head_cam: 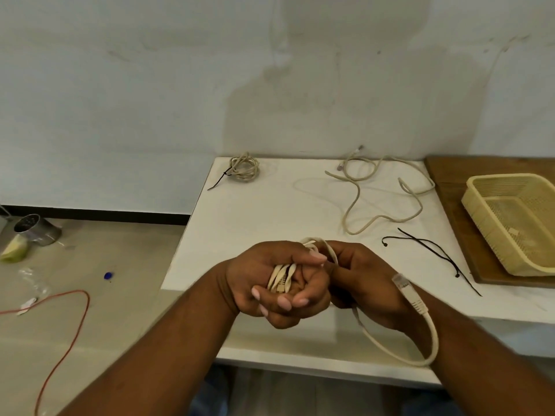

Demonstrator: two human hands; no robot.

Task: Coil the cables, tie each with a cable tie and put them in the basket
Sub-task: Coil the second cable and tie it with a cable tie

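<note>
My left hand grips a bundle of beige cable loops over the near edge of the white table. My right hand sits just to its right, fingers curled round the same cable where a loop rises above both hands. The cable's free end with a clear plug hangs in a loop over my right wrist. A loose beige cable sprawls at the back of the table. A coiled cable with a black tie lies at the far left corner. Black cable ties lie right of my hands. The cream basket is at the right.
The basket stands on a wooden board at the table's right end. On the floor to the left are a metal can, a red wire and small scraps. A pale wall rises behind the table.
</note>
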